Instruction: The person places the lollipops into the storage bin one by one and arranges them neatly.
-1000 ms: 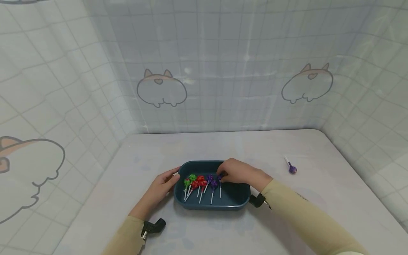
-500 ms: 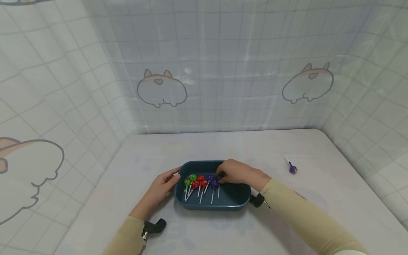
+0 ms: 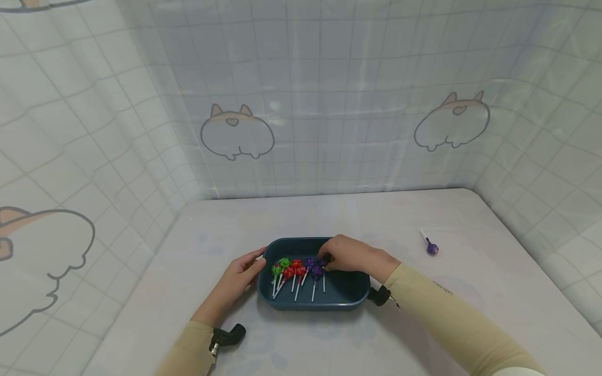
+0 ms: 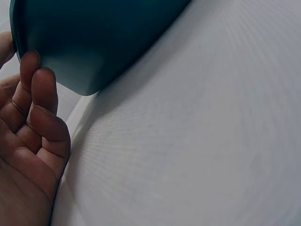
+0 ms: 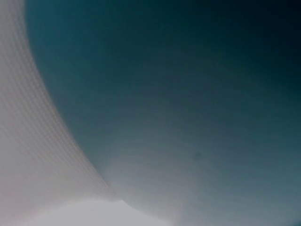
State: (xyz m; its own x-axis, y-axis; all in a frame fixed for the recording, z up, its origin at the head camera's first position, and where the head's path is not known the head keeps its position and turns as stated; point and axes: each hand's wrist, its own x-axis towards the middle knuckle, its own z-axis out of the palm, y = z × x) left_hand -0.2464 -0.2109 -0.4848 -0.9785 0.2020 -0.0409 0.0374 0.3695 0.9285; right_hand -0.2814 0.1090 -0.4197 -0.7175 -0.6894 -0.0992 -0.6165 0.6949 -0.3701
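The left hand [image 3: 239,275] rests against the left end of the tray [image 3: 348,297], fingers lightly curled along its outer wall and thumb near the rim; the left wrist view shows the fingertips [image 4: 37,80] touching the teal wall without wrapping it. The right hand [image 3: 350,254] reaches into the tray from the right, its fingers bent down onto the head of the rightmost purple lollipop [image 3: 322,263]; they seem to pinch it, though the head view is too small to be sure. The right wrist view shows only blurred teal wall and counter. The tray sits on the counter [image 3: 329,219] just in front of the person, long axis running left to right. Inside it lollipops lie in a row across the left half: green ones [image 3: 279,265] at the left, red ones [image 3: 294,267] in the middle, purple ones to the right, sticks pointing toward the person. The right half of the tray floor is bare. One more purple lollipop [image 3: 431,248] lies on the counter well apart to the right, stick pointing away and left; the right hand is the nearer to it.
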